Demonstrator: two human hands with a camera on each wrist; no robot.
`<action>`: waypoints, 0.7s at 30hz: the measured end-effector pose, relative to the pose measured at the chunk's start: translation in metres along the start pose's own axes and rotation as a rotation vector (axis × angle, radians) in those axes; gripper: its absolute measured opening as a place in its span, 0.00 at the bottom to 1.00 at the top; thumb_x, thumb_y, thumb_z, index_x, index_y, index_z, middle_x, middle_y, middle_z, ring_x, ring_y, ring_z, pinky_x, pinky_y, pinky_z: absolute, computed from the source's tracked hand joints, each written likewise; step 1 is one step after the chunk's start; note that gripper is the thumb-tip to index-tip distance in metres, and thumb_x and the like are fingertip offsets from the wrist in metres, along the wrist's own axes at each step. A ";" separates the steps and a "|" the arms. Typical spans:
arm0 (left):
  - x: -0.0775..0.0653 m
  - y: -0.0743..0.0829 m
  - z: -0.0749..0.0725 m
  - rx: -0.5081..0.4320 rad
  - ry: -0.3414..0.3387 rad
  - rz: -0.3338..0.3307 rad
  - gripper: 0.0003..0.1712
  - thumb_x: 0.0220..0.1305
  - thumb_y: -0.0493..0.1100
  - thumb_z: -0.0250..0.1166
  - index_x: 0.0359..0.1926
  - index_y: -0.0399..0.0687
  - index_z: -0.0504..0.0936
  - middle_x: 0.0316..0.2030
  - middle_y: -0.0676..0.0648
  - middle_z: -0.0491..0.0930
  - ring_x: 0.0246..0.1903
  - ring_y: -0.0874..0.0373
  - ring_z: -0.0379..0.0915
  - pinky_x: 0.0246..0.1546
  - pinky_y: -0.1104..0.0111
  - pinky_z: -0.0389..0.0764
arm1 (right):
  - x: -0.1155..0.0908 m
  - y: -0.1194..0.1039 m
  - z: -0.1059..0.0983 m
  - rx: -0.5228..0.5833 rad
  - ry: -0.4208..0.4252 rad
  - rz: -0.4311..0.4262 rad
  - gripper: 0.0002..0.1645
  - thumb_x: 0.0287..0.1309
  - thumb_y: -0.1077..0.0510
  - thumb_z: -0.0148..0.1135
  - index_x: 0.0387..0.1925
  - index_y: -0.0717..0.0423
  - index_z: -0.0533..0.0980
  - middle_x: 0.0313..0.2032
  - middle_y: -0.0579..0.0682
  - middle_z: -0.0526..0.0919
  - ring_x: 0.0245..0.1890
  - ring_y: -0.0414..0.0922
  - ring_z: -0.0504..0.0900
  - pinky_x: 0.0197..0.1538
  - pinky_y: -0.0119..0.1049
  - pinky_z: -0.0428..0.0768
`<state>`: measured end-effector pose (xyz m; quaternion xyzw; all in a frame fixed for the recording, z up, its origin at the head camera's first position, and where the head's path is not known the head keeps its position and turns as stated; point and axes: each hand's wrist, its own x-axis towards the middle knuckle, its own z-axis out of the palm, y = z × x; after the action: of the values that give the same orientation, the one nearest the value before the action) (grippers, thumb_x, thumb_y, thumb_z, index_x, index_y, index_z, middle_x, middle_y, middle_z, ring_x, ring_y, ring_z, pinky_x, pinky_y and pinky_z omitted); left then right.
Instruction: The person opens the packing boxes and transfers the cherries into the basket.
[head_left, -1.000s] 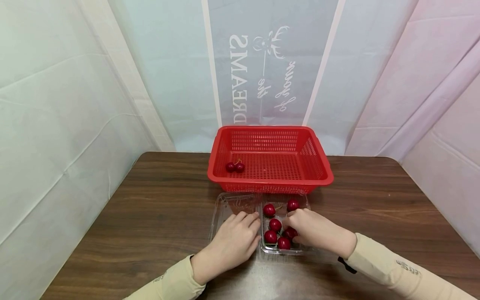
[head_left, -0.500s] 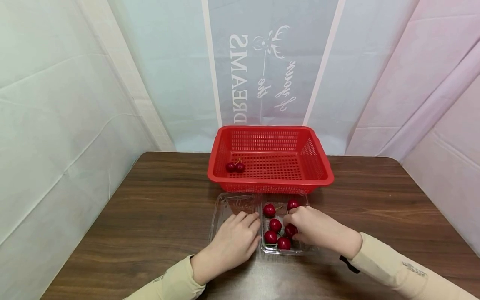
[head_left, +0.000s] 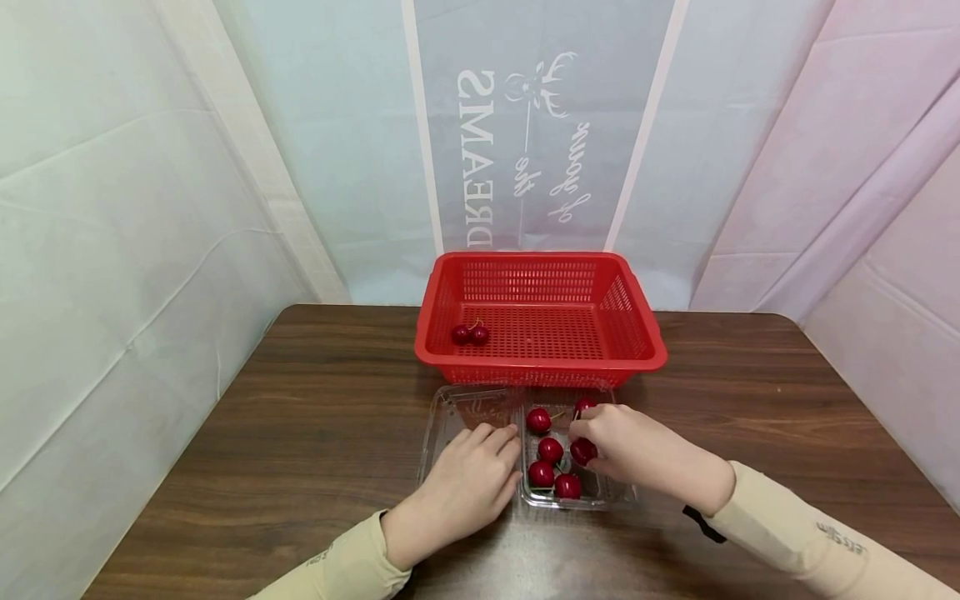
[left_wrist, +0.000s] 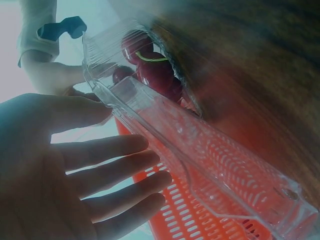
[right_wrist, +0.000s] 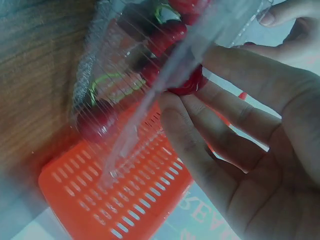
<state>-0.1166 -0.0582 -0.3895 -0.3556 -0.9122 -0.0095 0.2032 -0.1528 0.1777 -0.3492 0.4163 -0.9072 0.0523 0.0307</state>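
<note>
My right hand [head_left: 637, 450] pinches a dark red cherry [head_left: 582, 452] between thumb and fingers, over the right side of a clear plastic clamshell box [head_left: 540, 503]. The right wrist view shows that held cherry [right_wrist: 189, 84] at the fingertips, by the box's edge. Several more cherries lie inside the box, including one cherry [head_left: 550, 451] in the middle and another cherry [head_left: 567, 487] near the front. The farthest cherry [head_left: 585, 405] is partly covered by my right hand. My left hand [head_left: 472, 479] lies with extended fingers over the opened lid [head_left: 442, 417], by the hinge.
Behind the box stands a red perforated basket [head_left: 540, 364]. Two joined cherries [head_left: 470, 335] sit at its front left. The dark wooden table [head_left: 322, 400] meets a printed cloth backdrop [head_left: 540, 167], with pale cloth on both sides.
The right hand has drawn a cherry away from the front cherries, shifting slightly back and right and raising it. The left hand has stayed in place.
</note>
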 end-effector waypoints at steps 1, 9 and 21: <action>0.000 0.000 0.000 0.000 0.001 -0.001 0.17 0.58 0.52 0.62 0.44 0.48 0.81 0.50 0.49 0.81 0.44 0.56 0.75 0.37 0.66 0.76 | 0.000 0.000 -0.001 0.002 0.002 -0.001 0.17 0.32 0.62 0.78 0.28 0.53 0.79 0.23 0.43 0.78 0.23 0.34 0.74 0.25 0.29 0.74; 0.001 -0.001 0.000 0.005 0.005 -0.003 0.17 0.58 0.52 0.62 0.44 0.48 0.81 0.50 0.49 0.81 0.44 0.56 0.75 0.37 0.66 0.76 | 0.005 0.003 -0.011 -0.025 0.010 0.007 0.17 0.33 0.62 0.78 0.29 0.53 0.80 0.25 0.44 0.79 0.25 0.36 0.76 0.27 0.29 0.75; 0.001 0.000 0.000 0.003 -0.008 -0.004 0.17 0.59 0.52 0.61 0.44 0.48 0.81 0.50 0.49 0.80 0.44 0.56 0.75 0.38 0.65 0.76 | 0.008 0.007 -0.021 -0.045 0.071 -0.014 0.17 0.32 0.63 0.78 0.30 0.52 0.81 0.28 0.44 0.81 0.29 0.38 0.79 0.32 0.33 0.79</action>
<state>-0.1176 -0.0579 -0.3888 -0.3534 -0.9138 -0.0069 0.2002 -0.1627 0.1788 -0.3284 0.4197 -0.9036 0.0462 0.0725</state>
